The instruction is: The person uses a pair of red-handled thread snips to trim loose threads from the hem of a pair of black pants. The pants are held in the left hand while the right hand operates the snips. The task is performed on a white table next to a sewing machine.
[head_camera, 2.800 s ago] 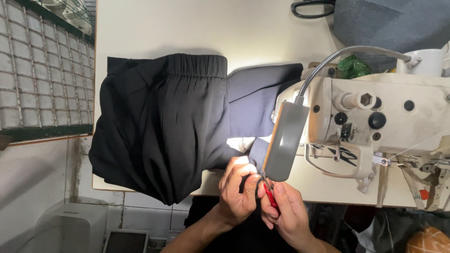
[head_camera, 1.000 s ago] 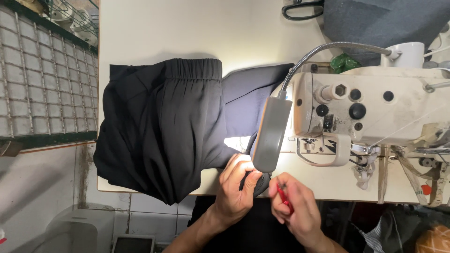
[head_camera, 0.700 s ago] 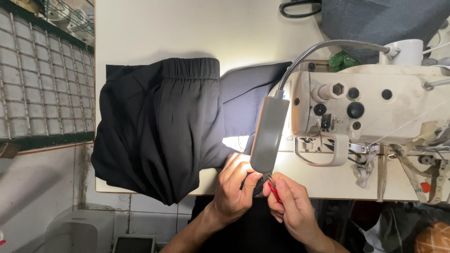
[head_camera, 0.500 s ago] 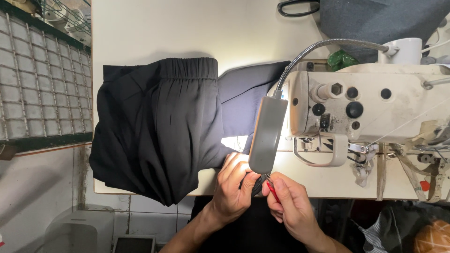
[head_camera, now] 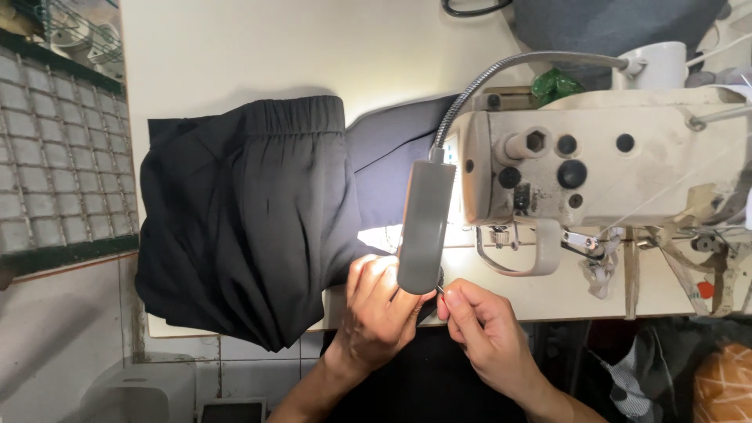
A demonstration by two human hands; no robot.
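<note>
Two hands meet under the grey lamp head (head_camera: 424, 227) — left hand (head_camera: 377, 309) curled on black garment (head_camera: 243, 227), right hand (head_camera: 484, 325) pinching a thin metal tip, tool mostly hidden.

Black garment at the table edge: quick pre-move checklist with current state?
1. Left hand on the black garment: ok, fingers press the cloth at the table's near edge.
2. Right hand grip: ok, thumb and fingertips pinch a thin metal tip; what tool it is, cannot tell.
3. View of the work spot: not ok, the grey lamp head covers where the hands meet.
4. Garment supported: not ok, its lower left corner hangs off the white table.
5. Cloth apart from the needle area of the sewing machine: cannot tell, the lamp head hides that edge.
6. Lighting: ok, bright patch beside the lamp head.
</note>
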